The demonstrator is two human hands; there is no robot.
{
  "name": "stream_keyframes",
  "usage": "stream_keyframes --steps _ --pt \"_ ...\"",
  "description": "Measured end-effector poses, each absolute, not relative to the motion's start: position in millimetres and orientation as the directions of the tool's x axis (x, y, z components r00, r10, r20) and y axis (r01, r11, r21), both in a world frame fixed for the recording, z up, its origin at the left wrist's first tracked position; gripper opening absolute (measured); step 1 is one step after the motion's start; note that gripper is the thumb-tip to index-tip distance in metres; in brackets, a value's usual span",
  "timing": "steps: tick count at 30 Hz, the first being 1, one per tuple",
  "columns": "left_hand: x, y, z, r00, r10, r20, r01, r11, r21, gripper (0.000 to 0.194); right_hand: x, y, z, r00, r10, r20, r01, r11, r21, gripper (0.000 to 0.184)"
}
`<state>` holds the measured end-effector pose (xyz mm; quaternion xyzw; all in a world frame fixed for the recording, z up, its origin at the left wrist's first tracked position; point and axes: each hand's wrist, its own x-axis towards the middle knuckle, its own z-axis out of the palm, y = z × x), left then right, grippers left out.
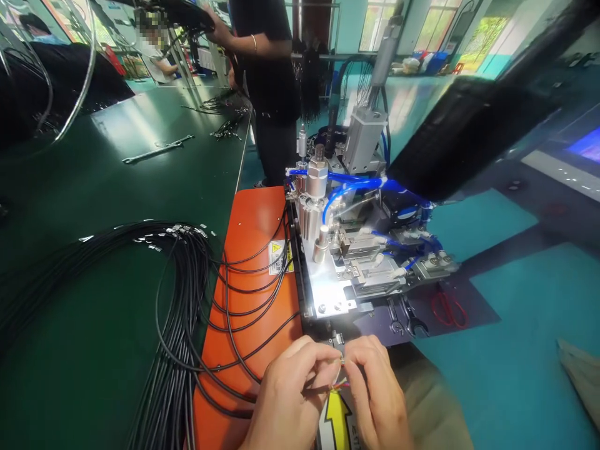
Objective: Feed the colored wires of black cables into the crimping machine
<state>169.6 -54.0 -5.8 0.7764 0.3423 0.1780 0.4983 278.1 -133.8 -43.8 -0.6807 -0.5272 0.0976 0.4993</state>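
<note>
Front of the bright aluminium pneumatic press (325,281): two bare hands work together just off its near edge.

Left hand (285,397): nearly closed, fingers curled and pinching a black rubber-sheathed cable (319,390) near its end.

Right hand (375,390): nearly closed too, fingertips on the thin red and yellow wire cores (338,384) that emerge from that cable; fingers partly hide the exact grip.

Grip: hands braced close together, only a short span of cable between them, the cores held steady just below a small silver metal fixture (336,340) on the press.

Left of the press: a glossy orange metal plate (253,219) under loops of long black cables (187,294), on a dark green workbench (117,187).

Right of the press: steel wrenches (407,319) and red-handled scissors (447,309).

Behind the press: a co-worker (269,81) in black stands.
</note>
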Motion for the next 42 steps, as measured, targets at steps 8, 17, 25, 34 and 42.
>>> stream_keyframes --steps 8,17,25,34,42 --pt "161 -30 -12 0.793 0.592 -0.146 0.464 -0.429 0.775 0.014 306 -120 -75 0.36 0.839 0.408 0.574 0.146 -0.806 0.018" --pt "161 -27 -15 0.822 0.532 -0.203 0.524 -0.567 0.635 0.017 306 -120 -97 0.337 0.846 0.413 0.613 0.135 -0.778 0.018" --pt "166 -26 -17 0.945 0.328 0.013 0.316 -0.919 0.234 0.042 307 -121 -84 0.377 0.894 0.243 0.514 0.016 -0.858 0.019" --pt "170 -19 -15 0.981 0.192 0.007 0.192 -0.981 -0.032 0.045 308 -120 -73 0.414 0.91 0.023 0.408 -0.163 -0.898 0.023" --pt "171 -13 -18 0.985 0.171 -0.006 0.171 -0.985 -0.039 0.039 316 -117 -83 0.319 0.946 0.062 0.395 -0.073 -0.916 0.021"
